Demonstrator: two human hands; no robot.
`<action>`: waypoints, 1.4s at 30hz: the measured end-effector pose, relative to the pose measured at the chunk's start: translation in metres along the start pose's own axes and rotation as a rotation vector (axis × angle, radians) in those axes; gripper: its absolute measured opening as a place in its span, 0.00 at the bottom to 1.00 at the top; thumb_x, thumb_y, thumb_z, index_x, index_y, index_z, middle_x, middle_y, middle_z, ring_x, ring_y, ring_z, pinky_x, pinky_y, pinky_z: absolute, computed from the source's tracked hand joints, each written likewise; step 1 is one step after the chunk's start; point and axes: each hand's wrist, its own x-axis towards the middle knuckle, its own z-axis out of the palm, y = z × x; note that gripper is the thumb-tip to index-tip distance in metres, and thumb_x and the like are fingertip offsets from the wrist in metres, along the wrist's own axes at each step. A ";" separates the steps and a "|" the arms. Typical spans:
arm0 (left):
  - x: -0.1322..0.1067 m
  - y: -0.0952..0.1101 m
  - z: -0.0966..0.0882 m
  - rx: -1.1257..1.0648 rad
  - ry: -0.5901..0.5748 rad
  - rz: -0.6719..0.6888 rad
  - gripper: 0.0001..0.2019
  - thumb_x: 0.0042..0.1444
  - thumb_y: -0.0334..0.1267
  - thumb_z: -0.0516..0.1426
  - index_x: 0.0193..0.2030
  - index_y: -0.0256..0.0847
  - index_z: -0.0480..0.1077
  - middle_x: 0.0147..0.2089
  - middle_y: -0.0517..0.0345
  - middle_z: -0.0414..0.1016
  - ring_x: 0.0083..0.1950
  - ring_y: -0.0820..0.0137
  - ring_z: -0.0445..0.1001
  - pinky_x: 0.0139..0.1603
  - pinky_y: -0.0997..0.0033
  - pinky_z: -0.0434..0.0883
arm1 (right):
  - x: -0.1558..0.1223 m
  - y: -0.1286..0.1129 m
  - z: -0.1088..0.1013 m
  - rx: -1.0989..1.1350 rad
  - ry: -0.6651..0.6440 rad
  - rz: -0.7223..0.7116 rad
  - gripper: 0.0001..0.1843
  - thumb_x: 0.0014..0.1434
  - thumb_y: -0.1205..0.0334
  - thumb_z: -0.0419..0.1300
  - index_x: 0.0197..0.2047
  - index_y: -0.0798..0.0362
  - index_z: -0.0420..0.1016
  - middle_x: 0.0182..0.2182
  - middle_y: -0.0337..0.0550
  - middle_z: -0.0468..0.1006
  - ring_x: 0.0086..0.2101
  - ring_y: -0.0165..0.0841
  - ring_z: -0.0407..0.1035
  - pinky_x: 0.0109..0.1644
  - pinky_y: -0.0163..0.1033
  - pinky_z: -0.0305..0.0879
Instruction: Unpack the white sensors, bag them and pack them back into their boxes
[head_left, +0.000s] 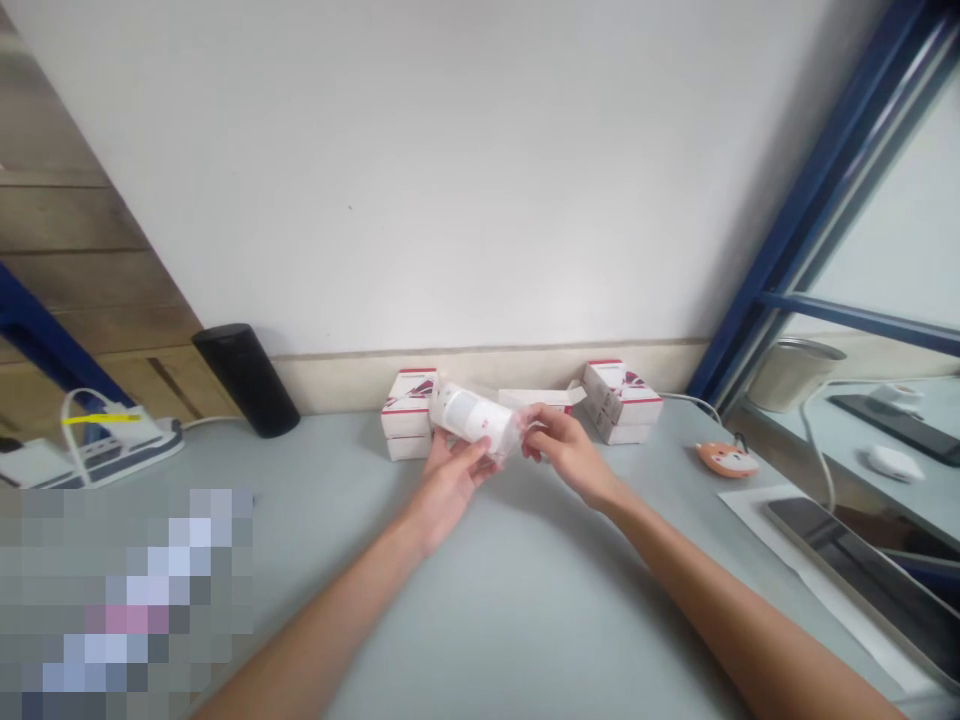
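A small white device in a clear plastic bag (474,416) is held above the grey table (495,590), near the wall. My left hand (448,480) cups it from below, fingers curled round the bag. My right hand (564,448) pinches the bag's right end. Just behind the hands, white boxes with red trim stand against the wall: a stack of two on the left (409,412), an open box (541,400) in the middle, another stack on the right (621,400).
A black cylinder speaker (246,378) stands at the back left beside a white device with cables (112,440). An orange fox-shaped object (726,459) lies at the right. A dark tablet on white paper (862,570) lies by the right edge. A blue window frame (817,190) rises at the right.
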 end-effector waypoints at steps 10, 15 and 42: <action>-0.005 -0.008 0.003 0.114 0.146 0.083 0.41 0.51 0.37 0.73 0.69 0.54 0.62 0.62 0.50 0.79 0.61 0.54 0.77 0.51 0.61 0.76 | -0.006 0.004 0.005 -0.089 -0.037 0.109 0.25 0.68 0.36 0.54 0.53 0.48 0.70 0.32 0.40 0.76 0.30 0.35 0.70 0.34 0.41 0.68; -0.009 -0.015 0.005 0.103 0.218 0.094 0.39 0.52 0.37 0.73 0.68 0.52 0.63 0.59 0.50 0.80 0.60 0.54 0.78 0.51 0.60 0.75 | -0.008 0.013 0.018 -0.176 0.130 -0.031 0.18 0.65 0.44 0.62 0.48 0.48 0.72 0.28 0.38 0.74 0.28 0.35 0.70 0.33 0.41 0.66; -0.027 -0.009 0.007 1.397 0.097 1.116 0.22 0.58 0.31 0.66 0.58 0.47 0.68 0.62 0.44 0.64 0.65 0.54 0.67 0.65 0.49 0.70 | -0.016 0.009 0.007 -0.603 0.240 -0.763 0.15 0.63 0.76 0.52 0.44 0.48 0.71 0.33 0.40 0.71 0.30 0.32 0.66 0.33 0.36 0.62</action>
